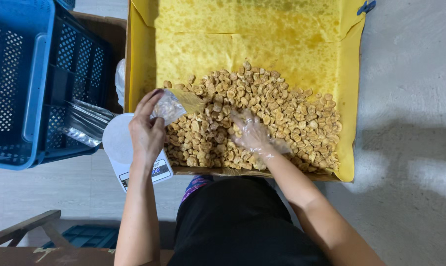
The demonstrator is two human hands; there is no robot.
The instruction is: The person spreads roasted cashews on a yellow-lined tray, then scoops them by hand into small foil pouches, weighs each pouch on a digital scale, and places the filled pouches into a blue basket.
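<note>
Your left hand [146, 130] pinches clear bag [172, 106] by mouth, fingers closed on its edge; bag holds few snack pieces, tilted over left edge of pile. Snacks [262, 116] heaped in box [348, 98] lined with yellow paper. Your right hand [252, 134], in thin plastic glove, lies on pile, fingers spread into pieces. White scale [118, 143] just below left hand. Blue crate [21, 83] far left, foil bags [87, 120] beside it.

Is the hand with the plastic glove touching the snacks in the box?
Touching. The head view shows the gloved right hand resting flat on the pile of snacks, fingers pressed among them.
</note>
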